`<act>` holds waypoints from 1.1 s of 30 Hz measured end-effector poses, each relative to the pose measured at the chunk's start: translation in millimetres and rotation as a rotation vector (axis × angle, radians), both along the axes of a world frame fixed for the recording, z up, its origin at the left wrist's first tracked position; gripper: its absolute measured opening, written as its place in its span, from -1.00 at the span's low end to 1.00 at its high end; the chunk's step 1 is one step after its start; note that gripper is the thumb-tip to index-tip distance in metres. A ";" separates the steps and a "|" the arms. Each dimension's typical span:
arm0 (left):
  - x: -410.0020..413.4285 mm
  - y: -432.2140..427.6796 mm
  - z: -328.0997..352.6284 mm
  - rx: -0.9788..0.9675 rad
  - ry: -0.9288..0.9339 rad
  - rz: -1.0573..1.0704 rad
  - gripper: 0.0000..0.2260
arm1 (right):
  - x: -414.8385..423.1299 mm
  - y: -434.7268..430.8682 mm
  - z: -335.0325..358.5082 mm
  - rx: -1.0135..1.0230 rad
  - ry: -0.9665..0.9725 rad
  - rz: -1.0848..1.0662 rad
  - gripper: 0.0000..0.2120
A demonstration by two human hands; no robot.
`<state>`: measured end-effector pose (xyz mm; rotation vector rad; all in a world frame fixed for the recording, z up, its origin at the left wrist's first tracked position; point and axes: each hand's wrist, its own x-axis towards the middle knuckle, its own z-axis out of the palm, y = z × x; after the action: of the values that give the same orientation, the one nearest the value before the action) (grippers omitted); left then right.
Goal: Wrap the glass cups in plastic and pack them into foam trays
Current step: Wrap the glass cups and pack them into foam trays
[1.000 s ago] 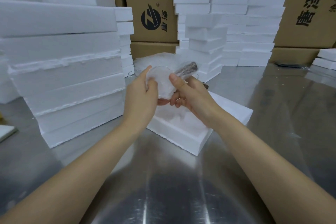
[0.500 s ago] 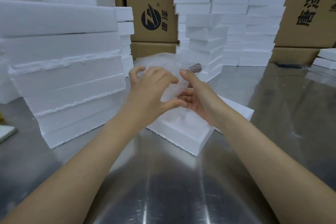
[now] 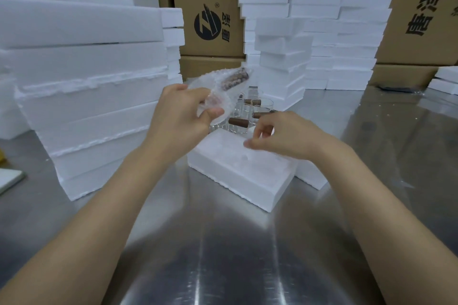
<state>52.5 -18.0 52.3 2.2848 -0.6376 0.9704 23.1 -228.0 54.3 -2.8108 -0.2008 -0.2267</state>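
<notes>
My left hand (image 3: 184, 112) grips a glass cup wrapped in bubble plastic (image 3: 224, 86), its brown handle showing through the wrap and pointing up to the right. It hangs above the far left corner of an open white foam tray (image 3: 238, 173) lying on the steel table. My right hand (image 3: 280, 135) hovers over the tray's far side with loosely curled fingers and holds nothing. Behind the tray stand several bare glass cups with brown handles (image 3: 247, 116), partly hidden by my hands.
Tall stacks of white foam trays rise at the left (image 3: 86, 82) and at the back right (image 3: 322, 32). Brown cardboard boxes (image 3: 210, 20) line the back. The steel table (image 3: 223, 255) shines in front of me. A second foam piece (image 3: 312, 176) lies under the tray's right side.
My right hand has let go of the wrapped cup and dropped toward the tray. My left hand now holds the cup alone, lifted a little to the left, uncovering the bare cups behind.
</notes>
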 end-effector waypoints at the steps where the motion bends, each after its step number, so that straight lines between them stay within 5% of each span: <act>1: 1.0 1.5 1.3 0.034 0.010 -0.035 -0.76 | -0.9 -2.1 1.8 -0.016 0.099 0.034 -0.81; 10: -7.8 -3.9 -1.3 0.444 0.209 -0.298 -0.77 | 11.7 -18.9 -8.7 0.234 0.009 0.109 -0.68; 23: -2.7 0.2 -8.7 0.529 0.293 -0.218 -0.81 | 20.8 -23.4 -22.0 0.383 -0.038 0.158 -0.88; 33: -11.2 -14.2 -15.2 0.713 0.363 -0.171 -0.65 | 26.0 -20.2 -30.8 0.388 -0.144 0.144 -0.69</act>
<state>41.3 -32.2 37.1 2.8441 -1.1201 0.2330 49.0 -248.2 23.5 -2.3859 -0.3498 -0.3891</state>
